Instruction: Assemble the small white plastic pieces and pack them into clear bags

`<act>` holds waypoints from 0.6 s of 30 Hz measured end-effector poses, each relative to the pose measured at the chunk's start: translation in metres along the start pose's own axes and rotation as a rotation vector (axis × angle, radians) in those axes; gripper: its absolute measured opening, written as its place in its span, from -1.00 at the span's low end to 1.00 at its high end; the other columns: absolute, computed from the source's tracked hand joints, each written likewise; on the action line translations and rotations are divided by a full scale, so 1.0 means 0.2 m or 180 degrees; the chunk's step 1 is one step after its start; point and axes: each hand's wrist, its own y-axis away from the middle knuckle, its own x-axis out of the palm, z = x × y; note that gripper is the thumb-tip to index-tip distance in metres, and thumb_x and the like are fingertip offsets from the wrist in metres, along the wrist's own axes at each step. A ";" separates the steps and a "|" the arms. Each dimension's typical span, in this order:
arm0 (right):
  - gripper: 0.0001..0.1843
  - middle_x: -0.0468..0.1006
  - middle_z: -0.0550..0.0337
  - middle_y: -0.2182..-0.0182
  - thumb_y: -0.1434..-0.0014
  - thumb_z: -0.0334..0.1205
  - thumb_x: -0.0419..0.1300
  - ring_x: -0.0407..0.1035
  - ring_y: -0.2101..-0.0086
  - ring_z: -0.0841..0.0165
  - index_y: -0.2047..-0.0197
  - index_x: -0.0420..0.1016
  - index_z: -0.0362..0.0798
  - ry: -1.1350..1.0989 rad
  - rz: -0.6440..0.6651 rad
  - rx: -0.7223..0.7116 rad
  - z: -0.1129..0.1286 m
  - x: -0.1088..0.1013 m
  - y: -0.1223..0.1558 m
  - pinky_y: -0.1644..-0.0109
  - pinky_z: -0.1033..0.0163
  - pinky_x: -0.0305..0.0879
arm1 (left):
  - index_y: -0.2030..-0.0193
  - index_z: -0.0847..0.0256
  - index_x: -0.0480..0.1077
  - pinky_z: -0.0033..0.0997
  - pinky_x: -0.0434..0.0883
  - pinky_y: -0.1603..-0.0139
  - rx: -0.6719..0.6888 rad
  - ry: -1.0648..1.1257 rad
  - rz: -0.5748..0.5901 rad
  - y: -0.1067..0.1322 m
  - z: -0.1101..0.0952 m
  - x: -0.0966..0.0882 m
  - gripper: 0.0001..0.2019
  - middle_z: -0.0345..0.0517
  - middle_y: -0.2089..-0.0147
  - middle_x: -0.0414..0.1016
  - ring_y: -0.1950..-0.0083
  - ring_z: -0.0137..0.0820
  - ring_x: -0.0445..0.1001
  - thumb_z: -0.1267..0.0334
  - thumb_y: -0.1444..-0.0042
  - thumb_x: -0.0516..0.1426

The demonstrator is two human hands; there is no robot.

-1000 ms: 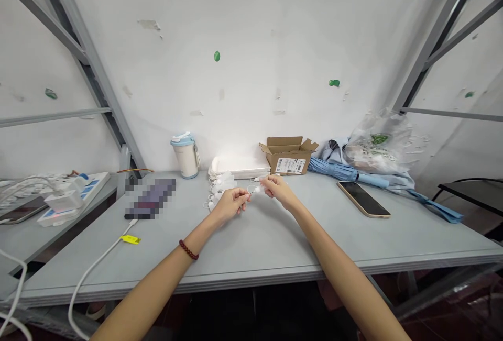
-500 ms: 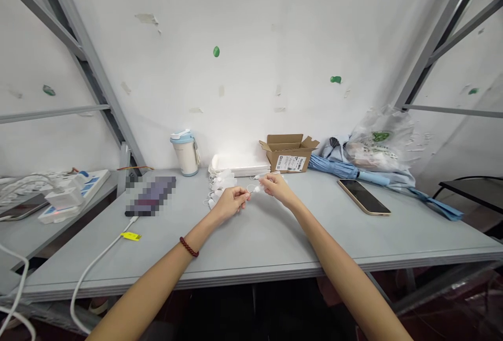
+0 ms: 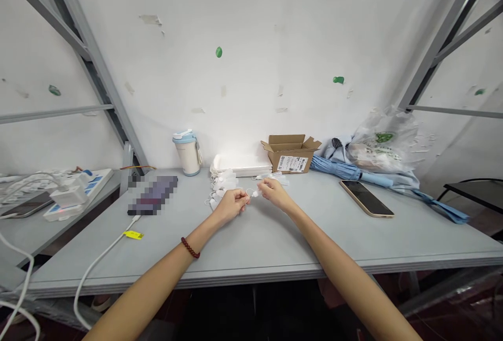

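Working over the tabletop (image 3: 271, 244), just short of the white stack (image 3: 245, 164), we hold right hand (image 3: 275, 193) and left hand (image 3: 231, 204) near each other: right fingers pinch a tag (image 3: 255, 193), left fingers apparently its loop (image 3: 249, 191). We're likely adjusting the loop; the next move calls for a light, steady pinch. Room is open toward the front edge (image 3: 259, 283), tight behind.

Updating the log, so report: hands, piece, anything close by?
Left hand pinched at thin loop. Right hand gripping small white piece. White pile beyond left hand.

Wall (image 3: 251, 21) brightest low ctr, dark under tbl (image 3: 267, 246), edges stretched.
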 end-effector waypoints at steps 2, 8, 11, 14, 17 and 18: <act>-0.72 0.21 0.35 0.69 -0.02 -0.05 0.04 0.06 0.63 0.51 0.58 0.18 -0.04 0.0047 0.0020 -0.0043 -0.01 0.01 0.00 0.54 0.37 -0.04 | 0.51 0.24 0.30 -0.54 0.12 0.61 -0.0019 -0.0010 -0.0004 0.00 0.01 0.00 -0.79 -0.30 0.64 0.25 0.63 -0.56 0.19 0.13 0.07 0.14; -0.72 0.21 0.37 0.68 -0.05 -0.04 0.05 0.04 0.63 0.52 0.54 0.18 -0.04 -0.0090 0.0070 -0.0035 0.02 0.02 0.02 0.55 0.38 -0.06 | 0.52 0.24 0.29 -0.54 0.13 0.60 0.0028 -0.0021 -0.0087 0.00 0.02 0.00 -0.80 -0.29 0.59 0.29 0.62 -0.57 0.20 0.15 0.07 0.13; -0.71 0.17 0.39 0.70 -0.06 -0.02 0.06 0.00 0.65 0.53 0.53 0.18 -0.04 -0.0200 0.0159 0.0004 0.02 0.02 0.03 0.57 0.38 -0.09 | 0.51 0.24 0.28 -0.53 0.13 0.60 0.0033 -0.0026 -0.0074 0.00 0.02 0.00 -0.80 -0.28 0.57 0.31 0.62 -0.57 0.20 0.14 0.08 0.13; -0.68 0.11 0.42 0.72 -0.07 0.01 0.08 -0.04 0.66 0.54 0.53 0.18 -0.04 -0.0282 0.0244 0.0035 0.03 0.02 0.03 0.58 0.38 -0.10 | 0.50 0.23 0.28 -0.54 0.12 0.61 0.0052 -0.0028 -0.0065 0.00 0.02 0.00 -0.78 -0.28 0.59 0.29 0.63 -0.57 0.19 0.12 0.09 0.14; -0.67 0.12 0.42 0.74 -0.08 0.03 0.08 -0.03 0.67 0.53 0.52 0.20 -0.04 -0.0371 0.0309 0.0050 0.05 0.01 0.03 0.58 0.37 -0.10 | 0.50 0.23 0.29 -0.53 0.13 0.63 0.0093 -0.0041 -0.0077 -0.01 0.01 0.00 -0.76 -0.29 0.62 0.27 0.64 -0.57 0.18 0.08 0.09 0.13; -0.67 0.13 0.42 0.74 -0.09 0.03 0.08 -0.02 0.67 0.53 0.51 0.22 -0.04 -0.0399 0.0317 0.0053 0.05 0.00 0.03 0.58 0.37 -0.10 | 0.49 0.23 0.29 -0.53 0.13 0.63 0.0115 -0.0046 -0.0094 -0.01 0.01 0.00 -0.75 -0.29 0.62 0.27 0.64 -0.56 0.18 0.07 0.08 0.12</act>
